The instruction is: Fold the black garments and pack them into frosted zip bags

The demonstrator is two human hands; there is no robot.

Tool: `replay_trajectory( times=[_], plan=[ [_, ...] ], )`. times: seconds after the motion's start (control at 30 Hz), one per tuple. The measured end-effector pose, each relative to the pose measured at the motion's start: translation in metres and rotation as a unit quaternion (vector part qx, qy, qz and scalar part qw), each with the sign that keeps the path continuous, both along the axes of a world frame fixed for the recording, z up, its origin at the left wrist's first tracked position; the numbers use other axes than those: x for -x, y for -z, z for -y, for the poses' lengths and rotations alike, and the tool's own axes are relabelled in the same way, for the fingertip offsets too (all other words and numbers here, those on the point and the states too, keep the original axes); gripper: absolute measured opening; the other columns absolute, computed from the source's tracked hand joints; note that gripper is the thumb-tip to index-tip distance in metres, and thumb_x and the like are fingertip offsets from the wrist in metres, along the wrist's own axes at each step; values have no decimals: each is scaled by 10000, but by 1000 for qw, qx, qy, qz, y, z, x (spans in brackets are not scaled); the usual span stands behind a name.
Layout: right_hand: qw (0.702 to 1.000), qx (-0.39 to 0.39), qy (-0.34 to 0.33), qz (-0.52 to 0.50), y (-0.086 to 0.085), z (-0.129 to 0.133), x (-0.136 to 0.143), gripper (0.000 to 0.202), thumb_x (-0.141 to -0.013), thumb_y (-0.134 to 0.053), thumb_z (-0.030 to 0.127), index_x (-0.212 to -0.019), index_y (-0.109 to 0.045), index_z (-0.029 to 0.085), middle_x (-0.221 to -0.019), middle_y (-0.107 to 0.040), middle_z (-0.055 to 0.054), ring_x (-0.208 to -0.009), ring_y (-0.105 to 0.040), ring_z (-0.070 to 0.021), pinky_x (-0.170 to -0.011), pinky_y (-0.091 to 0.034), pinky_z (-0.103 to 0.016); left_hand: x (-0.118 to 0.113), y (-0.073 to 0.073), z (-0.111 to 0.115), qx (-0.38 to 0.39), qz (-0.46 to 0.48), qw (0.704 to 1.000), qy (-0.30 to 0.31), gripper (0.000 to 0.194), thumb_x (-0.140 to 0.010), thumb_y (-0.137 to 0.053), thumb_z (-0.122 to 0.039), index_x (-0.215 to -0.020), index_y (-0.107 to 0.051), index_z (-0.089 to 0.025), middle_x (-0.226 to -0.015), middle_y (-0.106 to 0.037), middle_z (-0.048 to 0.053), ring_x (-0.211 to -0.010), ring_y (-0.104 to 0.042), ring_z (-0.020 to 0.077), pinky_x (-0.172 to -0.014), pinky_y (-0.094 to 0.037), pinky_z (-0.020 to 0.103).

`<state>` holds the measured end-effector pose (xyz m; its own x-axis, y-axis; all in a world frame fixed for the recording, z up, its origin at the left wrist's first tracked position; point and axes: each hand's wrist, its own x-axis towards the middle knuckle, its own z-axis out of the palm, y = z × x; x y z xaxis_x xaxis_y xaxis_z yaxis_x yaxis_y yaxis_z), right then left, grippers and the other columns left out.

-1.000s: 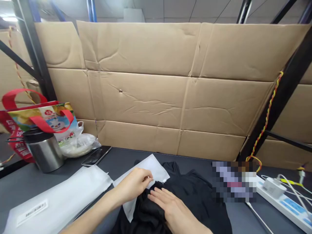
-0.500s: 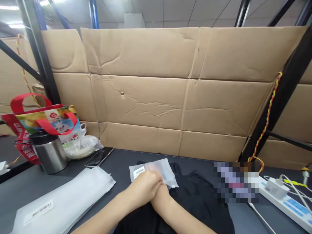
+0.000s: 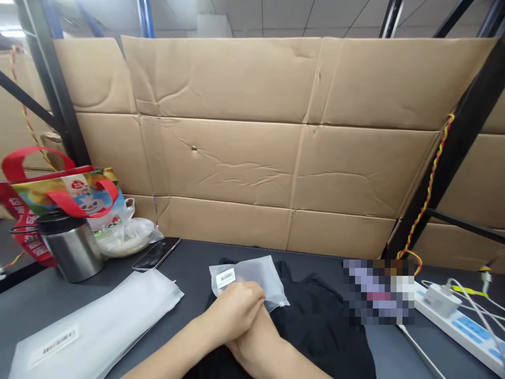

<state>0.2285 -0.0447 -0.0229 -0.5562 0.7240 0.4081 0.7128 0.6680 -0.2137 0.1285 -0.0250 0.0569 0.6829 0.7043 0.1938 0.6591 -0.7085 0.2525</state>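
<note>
A small frosted zip bag (image 3: 262,276) with a barcode label (image 3: 225,278) is above a black garment (image 3: 315,316) spread on the table. My left hand (image 3: 239,308) is closed at the near edge of the bag, its fingers curled round that edge. Tucked against it from below is my right hand (image 3: 254,342). The right fingers are hidden behind the left hand, so what they hold does not show. A small slider tab shows at the bag's right corner.
Large frosted bags (image 3: 94,326) with a barcode label lie at left. Behind them are a phone (image 3: 155,253), a steel tumbler (image 3: 73,250), a plastic bag (image 3: 128,237) and a red-handled tote (image 3: 79,197). A power strip (image 3: 469,331) with cables and a blurred-out object (image 3: 376,292) are at right. Cardboard (image 3: 236,158) stands behind.
My right hand has slid lower and to the left, further beneath my left hand. The left hand has shifted slightly down, while the small bag stays almost in place. The view has moved slightly.
</note>
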Motion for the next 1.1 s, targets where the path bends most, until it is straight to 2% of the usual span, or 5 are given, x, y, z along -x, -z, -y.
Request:
replay_trajectory(
  times=[0.17,0.33,0.5,0.77,1.1],
  plan=[
    [999,6,42,-23,-8,14,-7,595,-932,-456,467,-1397,-403,99,-1357,-523,-157,-1263,-452,-333,-1068,-356,-477,32,16,-24,-22,30,999,-7,388,-1018,-285,-296,-1344,-489,-243,-1337,-557,61,-1270,-455,228,-1063,-351,409],
    [1000,2,8,3,-34,28,-45,205,-891,-491,198,-1036,-634,224,-1089,-672,-43,-1000,-606,-229,-908,-474,-343,54,53,-42,-51,5,999,-18,472,-994,-379,-393,-1456,-289,-353,-1556,-233,52,-1417,-151,338,-1075,-195,630],
    [986,-36,138,84,-55,12,-97,404,-746,-506,-6,-1099,-576,178,-1133,-605,-107,-1003,-562,-272,-836,-469,-391,52,58,-38,-86,-8,996,-21,580,-983,-389,-446,-1496,-176,-282,-1567,-144,118,-1415,-148,332,-1090,-228,579],
    [978,-49,172,109,-34,6,-108,211,-881,-470,38,-803,-576,203,-808,-648,-25,-769,-607,-203,-653,-460,-285,76,58,-28,-95,-29,992,-72,663,-954,-389,-528,-1493,-195,-194,-1532,-261,153,-1390,-262,310,-1100,-273,526],
    [974,-73,192,100,-27,2,-110,205,-900,-446,37,-811,-562,180,-816,-666,-65,-773,-651,-209,-667,-491,-282,-44,33,-1,-159,-82,983,46,137,-956,-431,-190,-969,-566,-166,-922,-636,73,-848,-607,234,-736,-508,336]
  ],
)
